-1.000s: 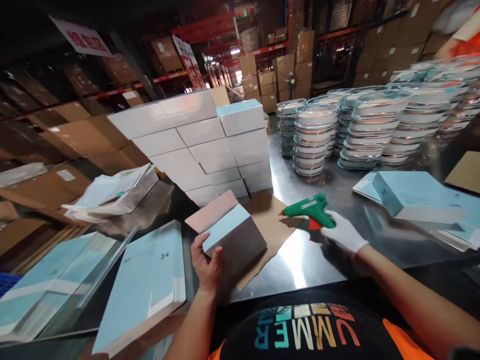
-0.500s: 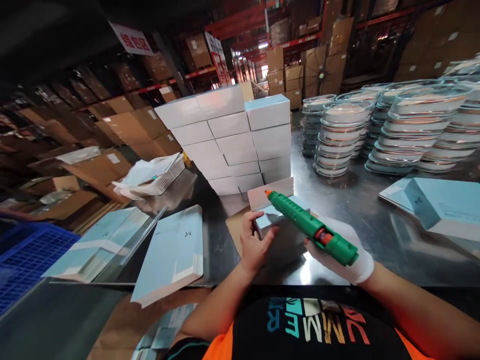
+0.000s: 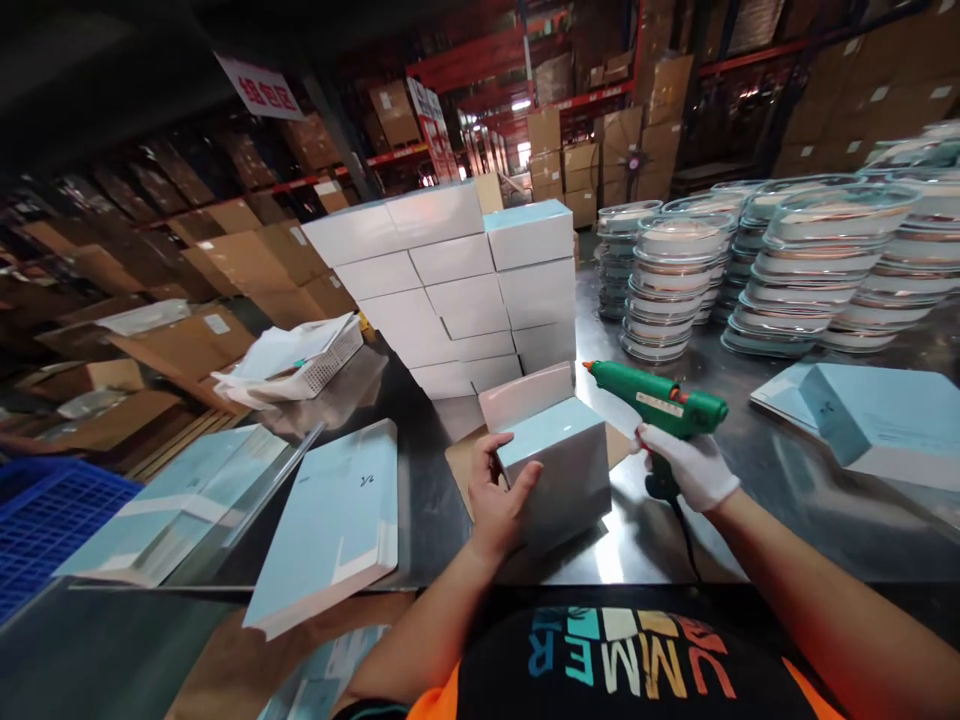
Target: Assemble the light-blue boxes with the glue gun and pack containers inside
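Observation:
A small white and pale blue carton (image 3: 566, 480) stands on the metal table with its far flap (image 3: 527, 395) raised. My bare left hand (image 3: 499, 500) grips its left side, thumb against the near face and fingers around the corner. In my white-gloved right hand (image 3: 694, 468) is a green hot glue gun (image 3: 641, 392), held by its handle. Its orange nozzle points left, just beyond the carton's right rear corner and apart from it. A dark cord hangs from the handle. Brown cardboard (image 3: 459, 462) lies partly hidden beneath the carton.
A wall of stacked white boxes (image 3: 465, 290) rises behind the carton. Stacks of clear-lidded round containers (image 3: 664, 290) stand at right. Flat blue sheets lie in piles at left (image 3: 337, 510) and right (image 3: 885, 410). A white basket (image 3: 330, 365) sits at left rear.
My right hand has swung the glue gun from over the carton to its right side, turning it more sideways. The carton's top and near face now show. My left hand keeps its grip.

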`<state>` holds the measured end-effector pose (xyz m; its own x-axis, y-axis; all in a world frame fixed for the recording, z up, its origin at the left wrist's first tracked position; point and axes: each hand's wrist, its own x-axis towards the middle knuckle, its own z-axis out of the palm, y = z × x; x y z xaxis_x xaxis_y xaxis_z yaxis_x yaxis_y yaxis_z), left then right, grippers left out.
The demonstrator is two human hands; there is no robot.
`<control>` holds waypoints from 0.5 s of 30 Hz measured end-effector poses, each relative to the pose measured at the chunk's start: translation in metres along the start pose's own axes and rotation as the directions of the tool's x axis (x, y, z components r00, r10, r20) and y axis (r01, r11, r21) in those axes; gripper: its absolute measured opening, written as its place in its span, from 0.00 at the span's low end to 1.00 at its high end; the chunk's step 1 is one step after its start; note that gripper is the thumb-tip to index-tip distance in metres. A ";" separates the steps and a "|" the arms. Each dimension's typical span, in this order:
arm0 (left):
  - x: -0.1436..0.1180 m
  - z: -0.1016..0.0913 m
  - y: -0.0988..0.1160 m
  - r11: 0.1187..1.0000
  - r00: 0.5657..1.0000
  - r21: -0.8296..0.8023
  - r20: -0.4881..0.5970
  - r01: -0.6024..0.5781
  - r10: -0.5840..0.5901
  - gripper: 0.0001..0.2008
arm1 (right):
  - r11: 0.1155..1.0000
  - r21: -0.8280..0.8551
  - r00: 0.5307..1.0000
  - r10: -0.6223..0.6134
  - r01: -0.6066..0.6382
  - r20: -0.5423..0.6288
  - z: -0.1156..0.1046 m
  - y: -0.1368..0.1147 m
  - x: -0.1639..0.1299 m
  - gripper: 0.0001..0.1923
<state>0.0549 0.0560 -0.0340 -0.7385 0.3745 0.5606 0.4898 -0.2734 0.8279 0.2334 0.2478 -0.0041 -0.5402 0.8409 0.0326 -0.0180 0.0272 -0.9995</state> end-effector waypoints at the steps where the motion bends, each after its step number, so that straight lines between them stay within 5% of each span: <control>1: 0.002 0.000 0.001 1.000 1.000 -0.025 -0.007 0.015 -0.015 0.27 | 0.982 0.114 0.988 0.147 -0.150 0.038 0.001 0.006 0.006 0.17; 3: 0.005 -0.001 0.001 0.996 0.998 -0.066 -0.004 0.063 -0.063 0.28 | 0.920 0.132 0.927 0.354 -0.370 0.126 0.002 0.018 0.017 0.20; 5: 0.007 -0.005 -0.001 0.989 0.993 -0.086 0.005 0.119 -0.119 0.30 | 0.914 -0.043 0.909 0.406 -0.403 0.100 -0.001 0.027 0.026 0.23; 10: 0.010 -0.015 -0.013 0.983 0.984 -0.052 0.015 0.176 -0.176 0.34 | 0.956 -0.227 0.982 0.179 -0.187 -0.054 -0.018 0.025 0.037 0.19; 15: 0.010 -0.008 -0.016 0.994 0.995 -0.062 0.051 0.087 -0.084 0.33 | 0.991 -0.041 0.975 -0.119 0.128 0.185 0.024 -0.003 0.025 0.29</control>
<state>0.0362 0.0571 -0.0417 -0.7522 0.4410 0.4895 0.3942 -0.2941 0.8707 0.1999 0.2559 -0.0002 -0.6807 0.7169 0.1505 -0.0526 0.1571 -0.9862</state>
